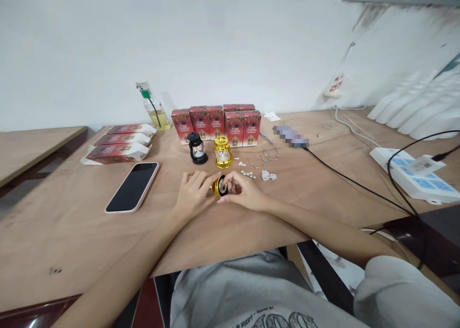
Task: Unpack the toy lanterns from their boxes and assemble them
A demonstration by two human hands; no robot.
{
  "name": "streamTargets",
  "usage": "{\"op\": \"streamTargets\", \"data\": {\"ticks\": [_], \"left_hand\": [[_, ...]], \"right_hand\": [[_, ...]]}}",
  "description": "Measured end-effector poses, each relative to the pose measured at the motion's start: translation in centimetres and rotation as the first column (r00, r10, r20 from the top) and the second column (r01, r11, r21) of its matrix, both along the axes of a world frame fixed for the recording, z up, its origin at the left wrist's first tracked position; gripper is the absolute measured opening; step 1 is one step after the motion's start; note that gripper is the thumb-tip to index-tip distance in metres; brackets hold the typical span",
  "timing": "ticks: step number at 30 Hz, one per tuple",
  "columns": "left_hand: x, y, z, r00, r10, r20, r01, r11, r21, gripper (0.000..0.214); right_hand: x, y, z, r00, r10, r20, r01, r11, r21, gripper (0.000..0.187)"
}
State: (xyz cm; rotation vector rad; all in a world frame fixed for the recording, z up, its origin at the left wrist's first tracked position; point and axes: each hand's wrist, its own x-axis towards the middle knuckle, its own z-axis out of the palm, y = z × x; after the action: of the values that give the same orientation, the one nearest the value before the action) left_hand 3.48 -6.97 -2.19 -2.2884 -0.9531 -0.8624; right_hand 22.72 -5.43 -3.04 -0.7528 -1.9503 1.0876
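A small gold lantern (214,189) lies on its side on the table, its dark round base opening turned to the right. My left hand (195,190) is closed around its body. At the open base, the bent fingers of my right hand (243,191) are pinched together; whether a small part is between them I cannot make out. Just behind stand a black lantern (198,149) and another gold lantern (223,153), both upright. To the right lie several button cells (247,174), small white plastic pieces (268,175) and bent wire handles (264,158).
Red printed boxes (215,122) stand in rows near the wall; several open ones (120,151) lie at left. A phone (132,186), a pump bottle (157,112) with yellow liquid, a screwdriver (266,137), a blurred device (290,136) with a black cable and a power strip (415,175) surround the work area.
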Motion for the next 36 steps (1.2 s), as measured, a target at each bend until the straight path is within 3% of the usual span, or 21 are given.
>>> {"op": "streamTargets", "data": {"ticks": [6, 12, 18, 29, 36], "left_hand": [[-0.06, 0.04, -0.12, 1.0, -0.001, -0.003, 0.001, 1.0, -0.006, 0.034], [-0.09, 0.14, -0.14, 1.0, 0.025, -0.003, -0.025, 1.0, -0.01, 0.033], [-0.11, 0.19, -0.16, 1.0, 0.029, 0.004, -0.029, 1.0, -0.012, 0.034], [-0.18, 0.17, -0.18, 0.999, 0.03, 0.023, -0.029, 0.999, -0.028, 0.035], [-0.07, 0.02, -0.09, 1.0, 0.027, 0.015, -0.026, 1.0, -0.015, 0.034]], "right_hand": [[-0.09, 0.21, -0.34, 0.999, 0.023, -0.027, -0.024, 1.0, -0.018, 0.043], [-0.21, -0.17, -0.21, 0.999, 0.04, -0.034, -0.037, 0.997, 0.073, 0.032], [-0.41, -0.29, -0.42, 0.995, 0.017, -0.098, -0.022, 0.998, -0.052, 0.041], [-0.61, -0.39, -0.27, 0.995, -0.057, -0.076, 0.053, 0.997, -0.053, 0.045], [-0.49, -0.21, -0.45, 0.994, -0.018, -0.107, 0.009, 0.997, -0.079, 0.045]]}}
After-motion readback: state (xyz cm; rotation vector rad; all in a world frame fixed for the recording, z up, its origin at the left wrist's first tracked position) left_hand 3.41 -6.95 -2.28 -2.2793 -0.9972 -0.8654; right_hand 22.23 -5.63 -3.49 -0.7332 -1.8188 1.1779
